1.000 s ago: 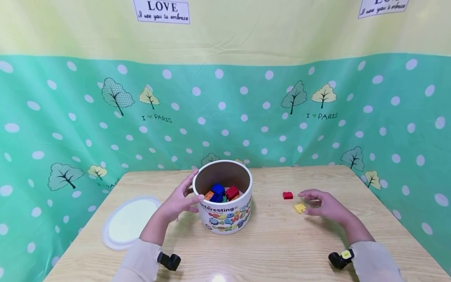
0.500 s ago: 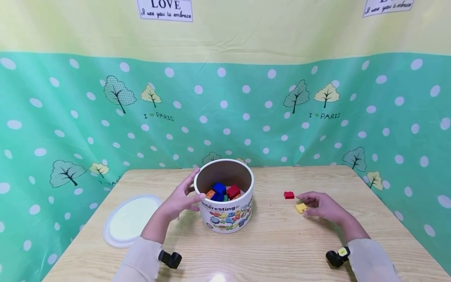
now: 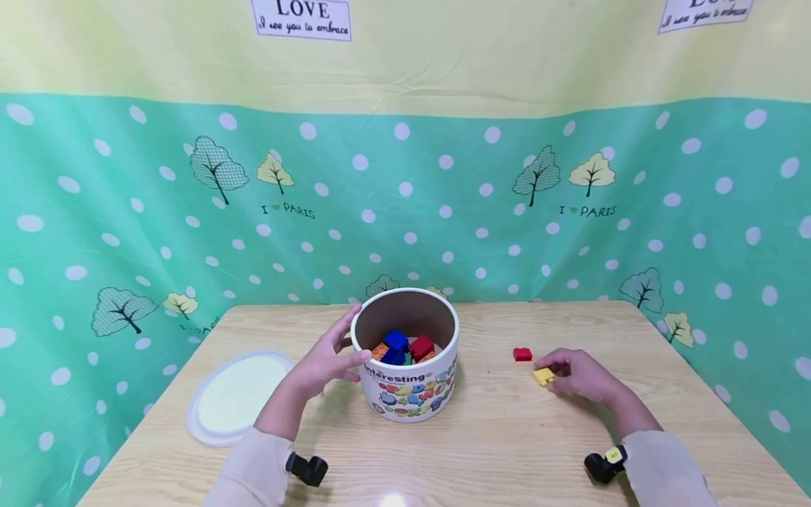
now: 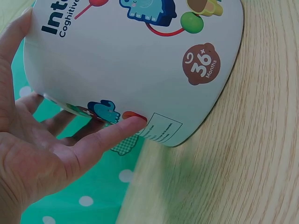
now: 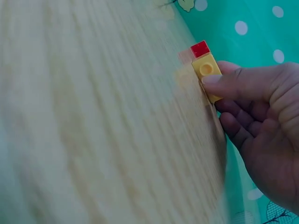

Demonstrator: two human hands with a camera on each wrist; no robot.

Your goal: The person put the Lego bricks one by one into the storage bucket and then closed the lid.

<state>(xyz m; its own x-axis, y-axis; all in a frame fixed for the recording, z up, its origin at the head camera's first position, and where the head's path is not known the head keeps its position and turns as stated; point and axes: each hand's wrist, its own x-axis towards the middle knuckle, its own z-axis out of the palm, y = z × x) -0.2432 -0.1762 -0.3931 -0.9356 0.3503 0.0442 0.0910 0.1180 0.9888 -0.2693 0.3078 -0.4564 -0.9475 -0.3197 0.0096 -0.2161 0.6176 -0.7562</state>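
A white round bucket with "Interesting" and colourful pictures printed on it stands upright on the table. Inside lie several toy building blocks, blue, red, orange and green. My left hand holds the bucket's left side, thumb at the front rim and fingers spread round the wall; the left wrist view shows one finger along the printed side. Off to the right, my right hand pinches a yellow building block between thumb and fingers, low at the table. Just beyond it lies a red building block.
A white round lid lies flat on the wooden table, left of the bucket and partly behind my left forearm. A green polka-dot curtain hangs along the back and both sides of the table.
My right hand's fingers have closed in from beside the yellow block and now pinch it. The left hand keeps its place on the bucket. The head view has shifted slightly.
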